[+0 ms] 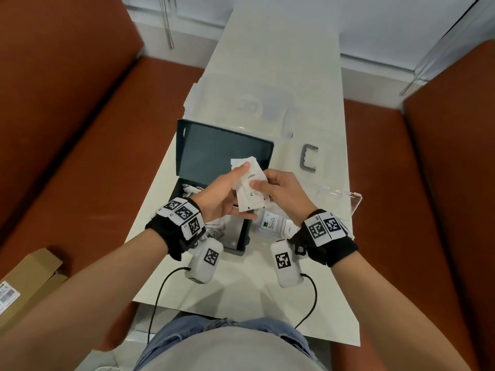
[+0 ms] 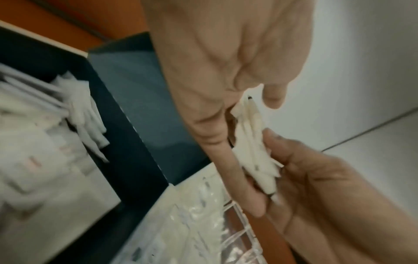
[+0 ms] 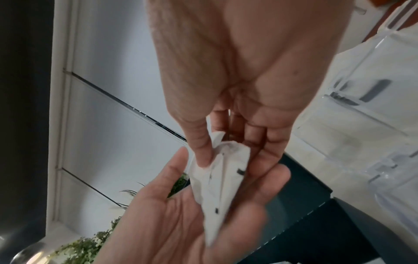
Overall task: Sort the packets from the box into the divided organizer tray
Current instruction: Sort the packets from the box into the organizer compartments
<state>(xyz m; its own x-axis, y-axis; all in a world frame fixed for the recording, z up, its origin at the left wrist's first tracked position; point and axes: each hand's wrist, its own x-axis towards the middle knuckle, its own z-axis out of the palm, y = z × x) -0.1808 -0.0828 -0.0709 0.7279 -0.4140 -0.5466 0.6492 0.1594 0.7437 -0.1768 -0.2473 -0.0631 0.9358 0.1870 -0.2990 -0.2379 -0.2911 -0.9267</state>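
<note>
Mid-sort: left hand point(image 1: 223, 195) cups a bunch of sugar packets point(image 1: 249, 187) over the box point(image 1: 187, 145), right hand point(image 1: 281, 192) pinching one, probably headed for the tray point(image 1: 355, 200) next.

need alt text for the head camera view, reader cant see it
Two hands hold a small stack of white sugar packets above an open dark box on a white table: the left hand cradles them, the right hand pinches them. A clear divided organizer tray with Stevia packets sits right of the box.
</note>
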